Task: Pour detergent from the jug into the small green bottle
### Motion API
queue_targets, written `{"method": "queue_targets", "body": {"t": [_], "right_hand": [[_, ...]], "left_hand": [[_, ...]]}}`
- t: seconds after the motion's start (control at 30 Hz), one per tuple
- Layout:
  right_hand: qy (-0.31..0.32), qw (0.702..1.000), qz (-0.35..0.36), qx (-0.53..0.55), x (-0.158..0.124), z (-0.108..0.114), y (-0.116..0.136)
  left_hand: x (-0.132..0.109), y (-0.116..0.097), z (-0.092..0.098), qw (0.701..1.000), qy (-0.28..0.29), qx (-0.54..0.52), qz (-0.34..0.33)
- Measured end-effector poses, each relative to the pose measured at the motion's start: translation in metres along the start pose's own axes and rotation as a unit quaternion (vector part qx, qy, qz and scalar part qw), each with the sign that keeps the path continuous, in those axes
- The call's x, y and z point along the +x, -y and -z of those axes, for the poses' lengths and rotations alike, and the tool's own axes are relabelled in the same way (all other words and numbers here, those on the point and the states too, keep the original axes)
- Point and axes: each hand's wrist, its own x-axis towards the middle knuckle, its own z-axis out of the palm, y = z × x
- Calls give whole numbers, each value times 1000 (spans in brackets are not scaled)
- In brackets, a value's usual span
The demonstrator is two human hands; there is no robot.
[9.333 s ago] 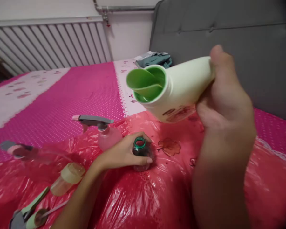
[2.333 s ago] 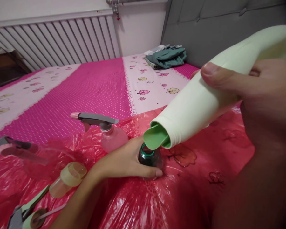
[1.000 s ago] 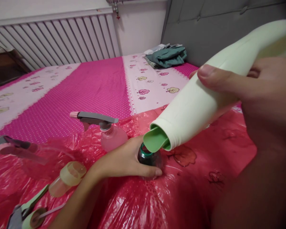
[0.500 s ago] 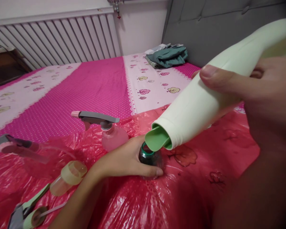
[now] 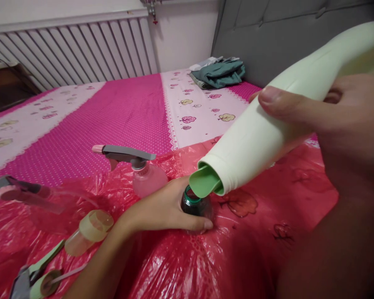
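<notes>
The right hand (image 5: 336,124) has its grip closed around a pale green jug (image 5: 268,128), thumb laid along the near side and the fingers hidden behind it. The jug tips steeply down and to the left, so that its bright green spout (image 5: 204,182) hangs just over the open mouth of a small dark bottle (image 5: 195,205). Whether spout and rim touch cannot be told, and no stream of liquid shows between them.

Directly below the spout, the left hand (image 5: 162,207) wraps the small dark bottle from its left side, the grip shut on it with the thumb stretched across the front and the bottle standing upright on the red plastic sheet (image 5: 180,265) that covers this end of the bed (image 5: 112,108).

Against the picture from half a second ago almost nothing differs: the jug holds the same tilt, the spout the same place over the bottle's mouth, and the left hand has not shifted. In my judgement this is a steady pouring pose being held rather than a new move.

Just behind the left hand stands a pink spray bottle (image 5: 145,178) with a grey trigger head. Further to the left of it lie a yellowish capped bottle (image 5: 89,230) on its side, another trigger head (image 5: 15,191), and a green and grey sprayer part (image 5: 34,278). Well beyond the jug, folded clothes (image 5: 220,72) rest by the grey headboard (image 5: 268,37).
</notes>
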Motion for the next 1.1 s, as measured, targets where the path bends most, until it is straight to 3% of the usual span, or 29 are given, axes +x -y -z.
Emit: {"method": "queue_targets", "body": {"t": [0.1,0.3,0.67,0.9,1.1], "right_hand": [[-1,999,-36,5,-2,1,11],[-1,1000,-26,3,-2,2,17],[1,999,-39,1,-3,2,10],[5,1000,-13,-4,4,-1,-6],[4,1000,-27,-1,1,4,11]], "left_hand": [[0,0,0,1000,0,-4,5],[1,1,0,1000,2,-5,4],[-1,0,0,1000,0,-8,10],[1,-2,0,1000,9,-9,14],[1,1,0,1000,5,-13,9]]}}
